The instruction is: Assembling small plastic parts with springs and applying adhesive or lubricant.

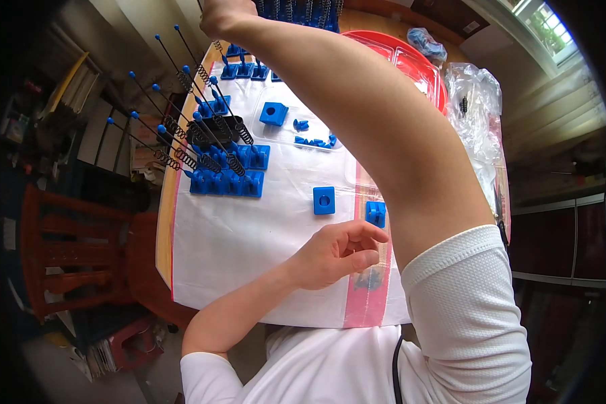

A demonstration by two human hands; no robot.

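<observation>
— What might go wrong here?

— The right hand [223, 15] reaches over the far edge of the tabletop [165, 222], and its raised arm passes just above the spring rods [182, 121] standing in blue bases [225, 182] near the left edge. I judge a dropped elbow could knock them over.

— And the left hand [337, 252]?

— Curled near the front edge, fingertips drawn loosely together just beside a small blue block [376, 213]; whether it pinches anything, I cannot tell.

— What's hidden?

— The right hand's fingers are cut off at the frame's top, so its grip is unreadable. The arm covers part of the red tray [411, 57].
</observation>
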